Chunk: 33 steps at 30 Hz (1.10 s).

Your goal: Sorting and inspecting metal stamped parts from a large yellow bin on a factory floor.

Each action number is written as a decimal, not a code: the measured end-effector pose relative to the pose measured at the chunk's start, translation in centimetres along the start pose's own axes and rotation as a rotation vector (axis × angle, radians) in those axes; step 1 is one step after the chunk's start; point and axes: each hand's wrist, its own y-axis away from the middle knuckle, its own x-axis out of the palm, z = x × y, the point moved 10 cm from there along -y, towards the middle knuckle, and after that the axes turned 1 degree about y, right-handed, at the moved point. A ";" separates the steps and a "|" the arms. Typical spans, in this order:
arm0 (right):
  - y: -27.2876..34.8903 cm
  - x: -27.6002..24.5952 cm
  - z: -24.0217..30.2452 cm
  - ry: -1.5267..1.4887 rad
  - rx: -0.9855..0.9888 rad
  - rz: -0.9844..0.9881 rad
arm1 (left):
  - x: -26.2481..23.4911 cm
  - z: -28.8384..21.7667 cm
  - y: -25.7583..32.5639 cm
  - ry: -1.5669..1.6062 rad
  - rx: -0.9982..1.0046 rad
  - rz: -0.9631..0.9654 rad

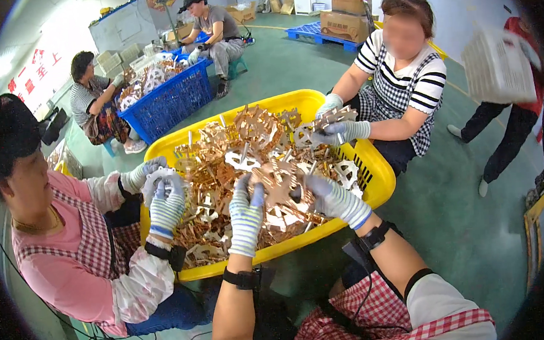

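Between my two gloved hands is a copper-coloured, star-shaped metal plate [278, 183], held over a heap of similar parts. My left hand [247, 218], in a striped work glove, closes its fingers on the plate's left side. On the other side my right hand [338, 200] grips the right edge, with some of its fingers hidden. Below and around lies a pile of copper and silver stamped metal parts [215, 151], filling a yellow plastic basket [381, 169]. A silver toothed part [347, 173] lies near my right hand.
At the left, a person in pink [71, 244] handles a silver part; across from me, a person in striped sleeves [403, 74] holds metal parts. Behind stand a blue basket [169, 111] with two seated workers and cartons [344, 25] on a blue pallet. Someone carries pale crates [499, 66] at the right.
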 end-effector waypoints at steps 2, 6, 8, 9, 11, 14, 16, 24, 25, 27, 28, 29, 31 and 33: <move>-1.8 1.6 -5.3 -1.133 0.381 -0.199 | -2.0 1.7 -0.7 0.221 -0.039 -0.059; -0.8 3.5 -2.5 0.523 0.600 0.349 | -3.9 1.9 -0.1 0.233 -0.035 -0.073; 1.8 7.2 -8.0 0.585 0.605 0.609 | -3.5 0.5 0.3 0.109 -0.014 -0.059; 2.0 7.9 -8.8 0.520 0.547 0.587 | -3.7 0.7 0.4 0.090 0.005 -0.068; 2.2 7.8 -10.9 0.613 0.556 0.617 | -3.4 1.1 0.3 0.063 0.050 -0.077; 2.1 6.3 -10.5 0.706 0.598 0.573 | -4.2 0.1 0.4 0.025 0.106 -0.110; 0.8 3.2 -8.7 0.771 0.633 0.352 | -5.4 1.6 0.2 0.103 0.043 -0.132; 1.2 -2.0 -5.9 -0.353 0.528 -0.187 | -6.9 1.4 0.4 0.297 -0.033 -0.188; 1.4 -1.8 -5.6 -0.441 0.535 -0.199 | -7.0 1.8 0.4 0.284 -0.027 -0.188; 1.9 -2.3 -5.5 -0.499 0.533 -0.224 | -6.6 1.7 0.3 0.287 -0.007 -0.183; 2.2 -2.6 -5.5 -0.557 0.527 -0.247 | -6.4 2.0 0.0 0.261 -0.010 -0.190; 2.8 -3.4 -5.0 -0.628 0.525 -0.277 | -5.7 1.2 0.1 0.218 -0.023 -0.196; 2.8 -5.6 -2.2 -0.496 0.480 -0.326 | -6.3 0.3 0.4 0.052 0.124 -0.300; 4.4 -9.3 -0.7 -0.402 0.374 -0.394 | -5.2 2.8 0.1 0.375 -0.039 -0.206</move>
